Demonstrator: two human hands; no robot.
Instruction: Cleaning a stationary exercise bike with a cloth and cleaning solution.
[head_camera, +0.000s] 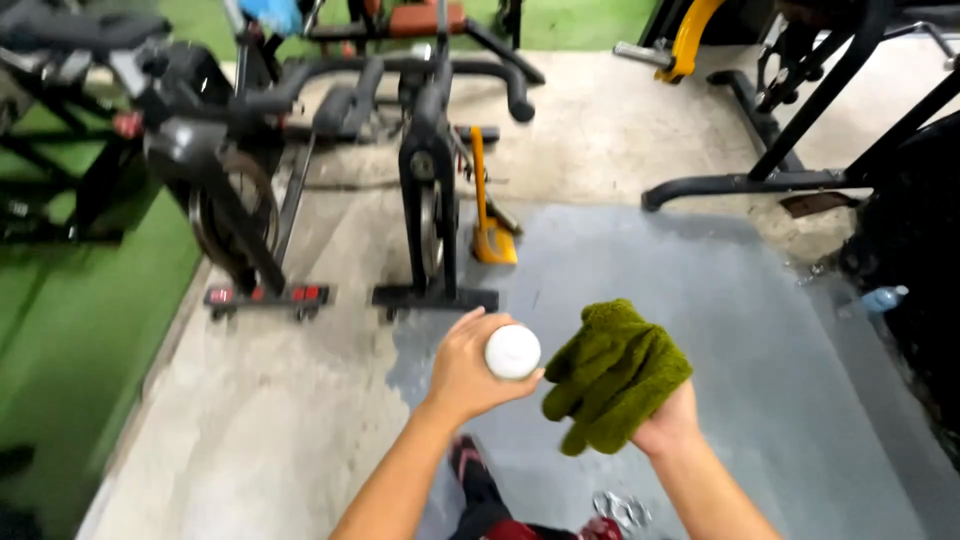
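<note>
Hands at centre of a gym floor, head view. Left hand is gripping a white round-capped container — prob. a spray or cleaner bottle seen end-on; the fingers are curling closed around its body, thumb on the near side, so only the cap is showing. Right hand is clutching a green fluffy cloth; its fingers are hidden under the bunched fabric, so how tightly they are closing cannot be told. Cloth and bottle are sitting just beside each other, nearly touching, w/ the cloth to the right.

Both are hovering over a grey floor mat that is looking damp in patches. Ahead, an exercise bike is standing on its base at the mat's far edge, a second bike to its left, an orange-handled tool leaning nearby. A small clear bottle is lying at far right.

Judgement on technique — the cloth seems too bunched for wiping; spreading it flat over the palm would be giving more contact. Bottle cap is pointing up toward the camera, so it would need turning toward cloth or surface before any dispensing, keeping the two close to limit drips.
</note>
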